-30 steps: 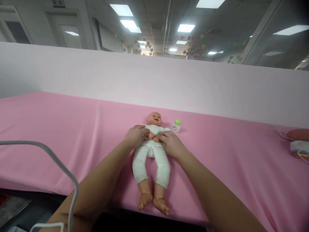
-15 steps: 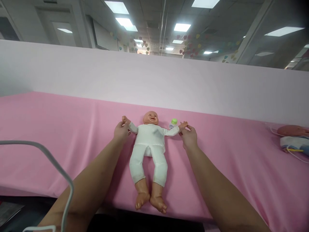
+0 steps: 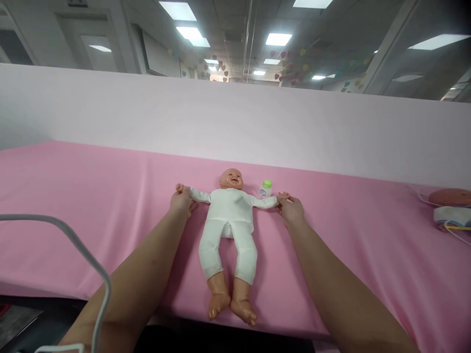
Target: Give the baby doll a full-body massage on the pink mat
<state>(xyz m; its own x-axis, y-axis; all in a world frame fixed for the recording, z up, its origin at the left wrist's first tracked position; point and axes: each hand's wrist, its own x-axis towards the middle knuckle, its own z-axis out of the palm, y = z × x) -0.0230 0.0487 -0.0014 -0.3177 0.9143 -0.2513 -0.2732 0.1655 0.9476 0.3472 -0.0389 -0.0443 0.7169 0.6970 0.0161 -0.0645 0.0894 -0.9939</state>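
The doll [image 3: 228, 220] has glossy, smooth plastic head and feet (its suit is matt white cloth). Matt pink cloth covers the table [image 3: 91, 196]; the small bottle [image 3: 265, 189] looks like smooth plastic.

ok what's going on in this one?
A person has a baby doll in white clothes lying face up on a pink cloth. The left hand holds one of the doll's wrists and the right hand the other, so both doll arms are spread out to the sides. A small green-capped bottle stands by the doll's head.
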